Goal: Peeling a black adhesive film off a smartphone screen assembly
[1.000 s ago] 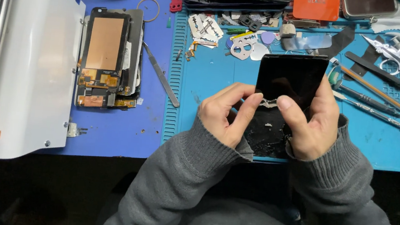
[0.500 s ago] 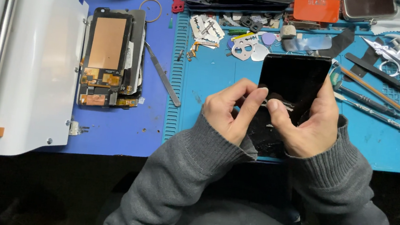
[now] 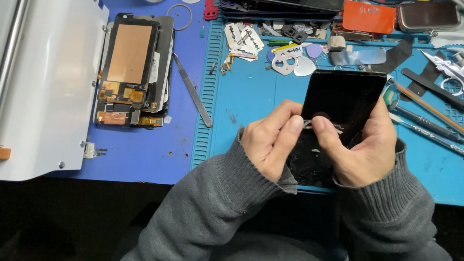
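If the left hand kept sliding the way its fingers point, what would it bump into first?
Most likely the right hand. The left hand points its fingers rightward, up over the black phone screen, and the two hands' fingertips already nearly meet around a small silvery piece. Depth is hard to judge from above.

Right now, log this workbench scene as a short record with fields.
left hand: pinches one end of a small thin metal blade against the black glass phone screen panel
right hand: holds the panel tilted up, thumb at the blade
surface: blue rubber work mat
left of hands: opened phone frame with copper plate, slim metal pry tool
right of hands: long screwdrivers and tweezers
far left: white machine with metal roller
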